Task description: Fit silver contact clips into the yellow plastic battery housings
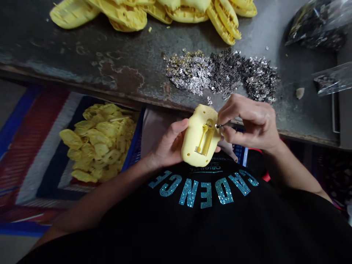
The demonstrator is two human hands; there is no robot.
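Note:
My left hand (172,143) is closed around the side of a yellow plastic shell (189,141), thumb along its upper left edge. The shell is tilted, and its battery compartment faces me, with a metal contact at the lower end and small screw holes near the edges. At the shell's upper right, my right hand (249,123) pinches a small metal contact plate (218,126) between thumb and forefinger, close to the compartment's upper end. Just beyond, on the table, lie heaps of small metal contact plates, silvery (192,75) and darker (228,71).
Several yellow shells (126,16) lie along the back of the worn metal table (90,62). A plastic bag of dark metal parts (316,33) sits at the right, near a smaller bag (331,80). Below left, a blue-edged crate holds many yellow pieces (101,143).

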